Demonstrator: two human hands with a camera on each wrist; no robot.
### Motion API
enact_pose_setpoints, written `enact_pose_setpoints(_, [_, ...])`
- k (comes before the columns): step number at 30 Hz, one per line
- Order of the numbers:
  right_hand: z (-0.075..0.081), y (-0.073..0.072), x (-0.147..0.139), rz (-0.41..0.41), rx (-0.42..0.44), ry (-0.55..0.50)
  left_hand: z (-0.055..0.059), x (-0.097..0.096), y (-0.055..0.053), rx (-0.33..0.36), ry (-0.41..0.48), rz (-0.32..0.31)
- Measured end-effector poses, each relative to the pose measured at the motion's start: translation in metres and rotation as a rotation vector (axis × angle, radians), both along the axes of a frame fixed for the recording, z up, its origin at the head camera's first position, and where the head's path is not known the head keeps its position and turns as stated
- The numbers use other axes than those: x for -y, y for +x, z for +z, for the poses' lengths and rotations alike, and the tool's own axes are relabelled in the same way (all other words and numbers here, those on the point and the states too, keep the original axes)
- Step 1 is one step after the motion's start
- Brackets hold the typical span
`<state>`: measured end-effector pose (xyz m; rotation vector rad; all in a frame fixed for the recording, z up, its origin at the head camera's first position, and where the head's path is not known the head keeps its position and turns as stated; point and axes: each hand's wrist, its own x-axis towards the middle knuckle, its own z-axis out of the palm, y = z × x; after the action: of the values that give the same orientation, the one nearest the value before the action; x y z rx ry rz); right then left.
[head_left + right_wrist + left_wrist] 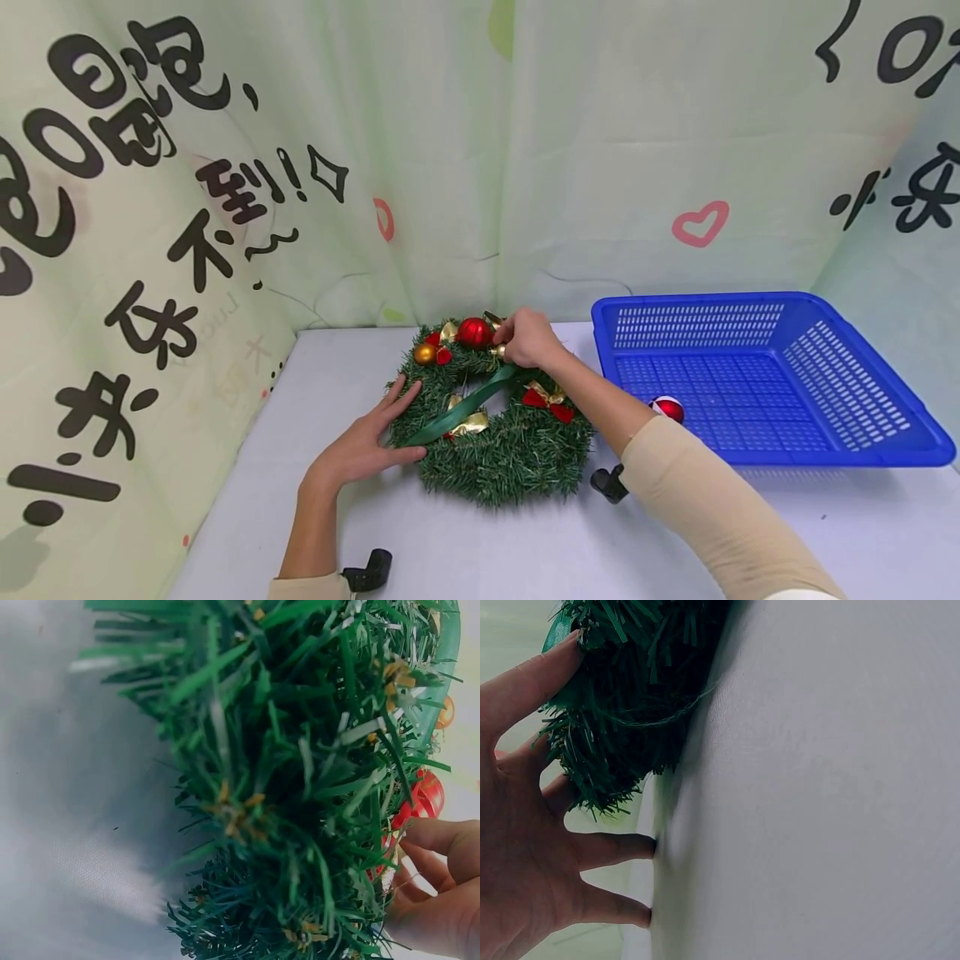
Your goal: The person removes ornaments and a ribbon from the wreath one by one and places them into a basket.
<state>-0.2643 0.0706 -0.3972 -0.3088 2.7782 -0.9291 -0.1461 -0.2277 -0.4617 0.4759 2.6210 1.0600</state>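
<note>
rt hand (528, 340) at wreath (495, 467), grip partly hidden

Wreath (504, 467) common to all views

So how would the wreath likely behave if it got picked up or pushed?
The wreath would probably be light for its size, given its open middle and thin, bristly strands. Lying on the table, it seems more apt to slide than to roll or tip. The thin green ribbon across its middle would likely flop or sag.
</note>
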Motion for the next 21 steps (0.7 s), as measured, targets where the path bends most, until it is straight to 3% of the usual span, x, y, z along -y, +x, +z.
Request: enact_pose_setpoints(21, [0.0026,0.0011,-0.0022,-0.023,0.026,-0.044,0.0004,-0.0009,0.0009,0.004,-0.005,0.005])
